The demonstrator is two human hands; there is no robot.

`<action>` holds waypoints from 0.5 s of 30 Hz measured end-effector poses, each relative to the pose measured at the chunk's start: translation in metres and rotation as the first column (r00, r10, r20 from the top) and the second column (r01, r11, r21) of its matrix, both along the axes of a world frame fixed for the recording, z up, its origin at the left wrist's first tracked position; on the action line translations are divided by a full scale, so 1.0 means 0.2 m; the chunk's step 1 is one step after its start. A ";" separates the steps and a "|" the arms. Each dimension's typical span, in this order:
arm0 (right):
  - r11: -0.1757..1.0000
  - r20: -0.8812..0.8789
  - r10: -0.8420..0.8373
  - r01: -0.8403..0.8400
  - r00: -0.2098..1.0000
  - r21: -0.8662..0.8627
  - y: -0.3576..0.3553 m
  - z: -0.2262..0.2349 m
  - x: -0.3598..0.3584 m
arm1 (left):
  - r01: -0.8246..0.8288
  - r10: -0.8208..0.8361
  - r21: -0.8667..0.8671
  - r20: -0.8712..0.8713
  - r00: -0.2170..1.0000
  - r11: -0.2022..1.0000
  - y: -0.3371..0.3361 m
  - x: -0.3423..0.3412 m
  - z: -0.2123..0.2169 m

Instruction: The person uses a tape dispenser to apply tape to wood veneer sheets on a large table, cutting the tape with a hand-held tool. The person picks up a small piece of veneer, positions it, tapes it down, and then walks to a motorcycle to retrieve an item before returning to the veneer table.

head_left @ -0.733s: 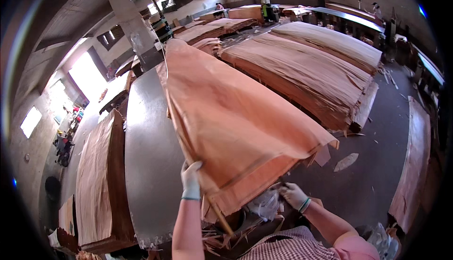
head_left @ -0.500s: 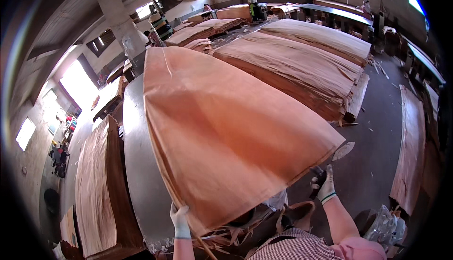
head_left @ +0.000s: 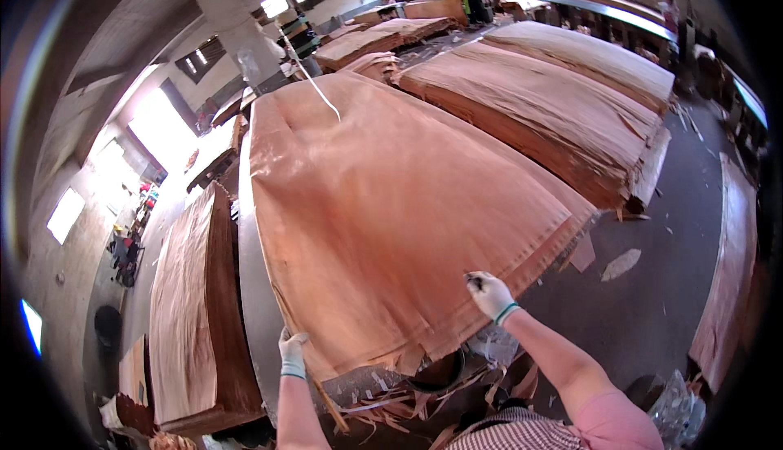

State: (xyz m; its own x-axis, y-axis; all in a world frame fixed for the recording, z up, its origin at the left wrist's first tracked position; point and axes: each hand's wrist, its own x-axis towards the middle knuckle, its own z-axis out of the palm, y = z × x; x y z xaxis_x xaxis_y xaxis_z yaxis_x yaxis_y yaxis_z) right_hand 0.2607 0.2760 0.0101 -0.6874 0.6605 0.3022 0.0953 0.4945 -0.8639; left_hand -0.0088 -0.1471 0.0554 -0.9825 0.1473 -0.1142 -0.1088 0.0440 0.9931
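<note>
Veneer sheet (head_left: pixel 391 213), thin, reddish and very wide, lies spread over the grey metal table (head_left: pixel 254 319), its near edge ragged and split. Beyond the table, tall stacks of veneer (head_left: pixel 563 115) fill the floor; a lower stack (head_left: pixel 192 303) stands just left of it. The left hand (head_left: pixel 291 354), gloved, has its fingers closed on the sheet's near-left edge at the table's rim. The right hand (head_left: pixel 489 293), also gloved, pinches the near-right edge. The sheet looks brittle, so an uneven pull could tear it along the frayed edge, and splinters (head_left: pixel 391 405) below the table could snag it.
</note>
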 end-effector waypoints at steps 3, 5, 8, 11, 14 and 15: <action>0.966 0.377 0.025 -0.120 0.926 0.230 -0.01 -0.01 -0.17 | -0.013 0.013 -0.133 -0.002 1.000 0.991 -0.08 -0.19 -0.03; 0.930 0.578 0.024 -0.230 0.815 0.287 -0.03 -0.06 -0.19 | -0.025 0.025 -0.289 -0.005 1.000 0.957 -0.14 -0.21 -0.03; 0.860 0.476 -0.041 -0.211 0.879 0.464 -0.07 -0.16 -0.16 | -0.314 0.061 -0.840 -0.321 0.945 0.442 -0.10 -0.12 -0.03; 0.841 0.442 -0.040 -0.208 0.896 0.499 -0.08 -0.24 -0.14 | -0.357 -0.183 -0.801 -0.489 0.853 0.481 0.15 0.11 -0.05; 0.856 0.465 -0.026 -0.221 0.885 0.467 -0.07 -0.25 -0.14 | -0.078 -0.392 -0.847 -0.323 0.861 0.526 0.59 0.44 -0.14; 0.851 0.439 -0.036 -0.202 0.898 0.485 -0.07 -0.24 -0.15 | -0.034 -0.460 -0.889 -0.268 0.847 0.456 0.73 0.54 -0.16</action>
